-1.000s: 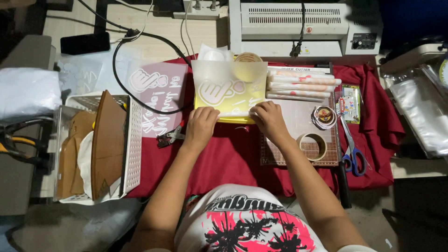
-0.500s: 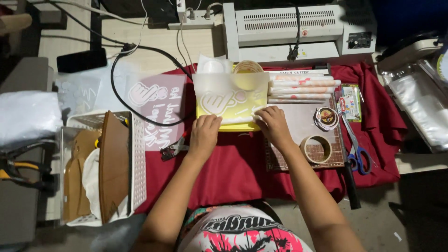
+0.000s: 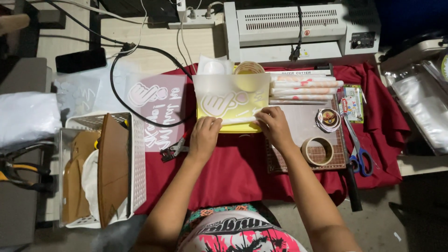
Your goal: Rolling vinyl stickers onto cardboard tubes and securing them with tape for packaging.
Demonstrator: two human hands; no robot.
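Observation:
A translucent film sheet (image 3: 232, 95) printed with a white hand design lies over a yellow sheet (image 3: 233, 127) on the red cloth (image 3: 233, 168). My left hand (image 3: 204, 135) presses its lower left edge with fingers curled. My right hand (image 3: 274, 125) pinches the lower right edge of the same film. Both hands rest side by side at the sheet's near edge.
Rolled sheets (image 3: 303, 86) lie right of the film, with a tape roll (image 3: 318, 150), cutting mat (image 3: 305, 161), blue-handled scissors (image 3: 361, 158) and sticker stack (image 3: 328, 117). A laminator (image 3: 298, 25) stands behind. A white basket (image 3: 105, 168) holds cardboard at left. A black cable (image 3: 121, 93) crosses another printed film (image 3: 156, 100).
The camera view has shifted slightly, so the table sits a little lower in frame. Both hands stay on the film's near edge, sliding slightly along it.

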